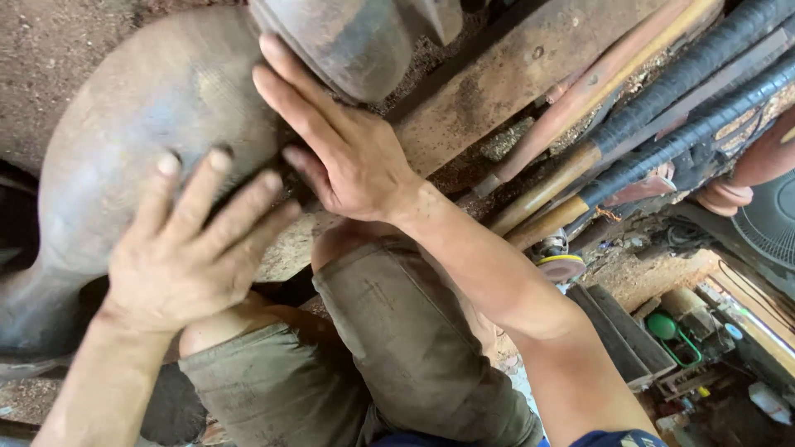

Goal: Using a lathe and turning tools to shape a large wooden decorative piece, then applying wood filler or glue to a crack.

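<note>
A large, smooth, rounded grey-brown carved piece fills the upper left. My left hand lies flat on its lower side, fingers spread and pointing up and right. My right hand presses flat against it where it meets a darker rounded part above. Neither hand grips anything. My knees in olive shorts sit just below both hands.
A rough wooden beam runs diagonally behind the piece. Several long tool handles, some wrapped in black tape, lean at the right. A fan, a small green tool and clutter lie at the lower right. Sawdust covers the ground.
</note>
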